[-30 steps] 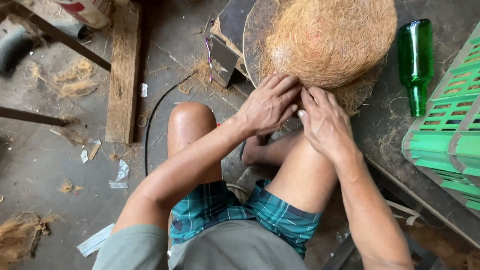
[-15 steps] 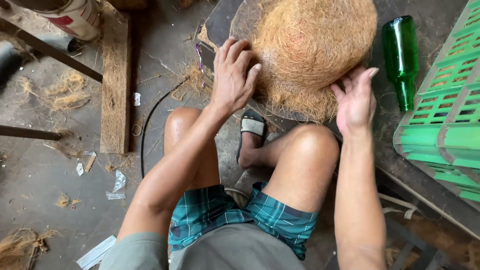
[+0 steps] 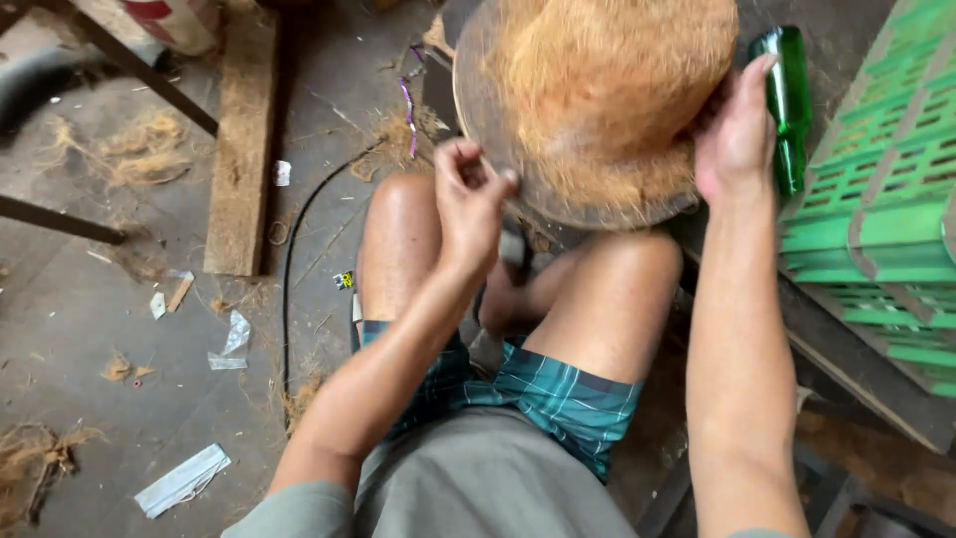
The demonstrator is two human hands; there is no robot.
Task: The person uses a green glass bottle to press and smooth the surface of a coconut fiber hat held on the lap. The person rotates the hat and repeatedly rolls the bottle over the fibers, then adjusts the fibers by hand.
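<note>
Seated worker, viewed from the head camera looking down over bare knees and plaid shorts (image 3: 558, 399). A domed mound of coconut fibre (image 3: 607, 90) sits on a round, dark disc-shaped base (image 3: 478, 120), resting just beyond the knees at the far centre of the scene. The left hand (image 3: 473, 204) is at the near-left rim of the disc, fingers curled together with thumb and fingertips pinched; whether a strand of fibre lies between them cannot be told at this size. The right hand (image 3: 735, 134) lies flat against the right flank of the mound, fingers spread and pressing the fibre, not closed around anything. A green glass bottle (image 3: 787, 100) stands just beside the right hand, between it and a green slatted plastic crate (image 3: 876, 199) at the right edge. On the concrete floor to the left: a wooden plank (image 3: 244, 149), loose tufts of fibre (image 3: 139, 149), a thin black cable (image 3: 289, 289), scraps of paper. Judgement: the step in hand appears to be shaping or tidying the fibre dome, the right hand steadying while the left works the edge. The next move likely calls for keeping the mound from shifting on its base and for fine fingertip work along the rim; the bottle close by the right hand could be knocked.
</note>
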